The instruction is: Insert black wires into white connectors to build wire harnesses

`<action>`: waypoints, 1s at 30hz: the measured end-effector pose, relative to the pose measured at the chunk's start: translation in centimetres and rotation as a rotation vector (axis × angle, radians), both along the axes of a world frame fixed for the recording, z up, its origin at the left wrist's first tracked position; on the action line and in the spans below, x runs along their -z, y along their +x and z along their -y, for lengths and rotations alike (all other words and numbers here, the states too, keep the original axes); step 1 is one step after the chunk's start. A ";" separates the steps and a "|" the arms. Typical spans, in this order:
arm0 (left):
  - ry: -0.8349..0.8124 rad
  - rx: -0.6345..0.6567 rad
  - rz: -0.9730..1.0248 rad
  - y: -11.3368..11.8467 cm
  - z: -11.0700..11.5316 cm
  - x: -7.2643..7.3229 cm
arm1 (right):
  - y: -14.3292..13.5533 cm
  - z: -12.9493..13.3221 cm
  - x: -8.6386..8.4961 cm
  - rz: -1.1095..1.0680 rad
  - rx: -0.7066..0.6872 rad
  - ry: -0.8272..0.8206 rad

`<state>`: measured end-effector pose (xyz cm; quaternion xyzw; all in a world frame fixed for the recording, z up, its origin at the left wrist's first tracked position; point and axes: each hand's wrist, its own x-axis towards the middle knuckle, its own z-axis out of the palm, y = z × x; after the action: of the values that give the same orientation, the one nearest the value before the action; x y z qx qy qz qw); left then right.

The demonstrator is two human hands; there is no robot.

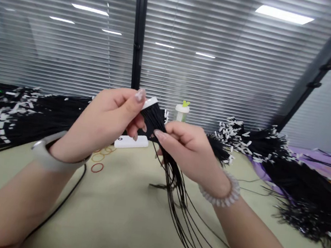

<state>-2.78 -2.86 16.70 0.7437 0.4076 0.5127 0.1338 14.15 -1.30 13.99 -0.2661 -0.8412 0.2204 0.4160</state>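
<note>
A bundle of thin black cords [152, 121] with white end tags is held up between both hands above a pale green table [122, 220]. My left hand [107, 122] pinches the white-tagged top of the bundle between thumb and fingers. My right hand [188, 151] is closed around the cords just below, and their loose strands [183, 220] trail down to the table. A pale band is on my left wrist and a clear coil bracelet on my right.
Large heaps of the same black cords with white tags lie at the left [11, 116] and right [285, 164]. A white flat box [131, 141], several rubber bands [98, 163], a small white bottle [181, 112] and a black cable [63, 202] lie on the table. Blinds stand behind.
</note>
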 end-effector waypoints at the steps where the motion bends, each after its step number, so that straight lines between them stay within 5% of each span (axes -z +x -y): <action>1: -0.037 0.031 0.013 -0.1 0.0 0.1 | 0.3 0.2 -0.1 0.007 0.044 0.050; 7: -0.239 0.223 0.146 -0.3 -0.1 0.8 | 0.6 0.8 1.2 0.307 0.499 0.749; 10: -0.262 0.225 0.015 -0.2 0.3 0.8 | 0.2 1.3 1.6 0.458 0.543 0.957; 14: -0.293 0.176 -0.181 -0.4 0.8 0.5 | 0.6 1.3 0.5 0.238 0.354 0.608; 19: -0.264 0.173 -0.042 -0.1 0.4 0.7 | 1.4 0.6 -0.6 0.059 0.180 0.143; 30: -0.173 0.152 -0.067 1.0 0.5 1.2 | 1.7 1.3 -0.4 0.133 0.046 0.058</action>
<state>-1.76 -3.35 15.53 0.7750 0.3970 0.4387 0.2222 15.80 -2.56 14.38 -0.2872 -0.8668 0.1679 0.3715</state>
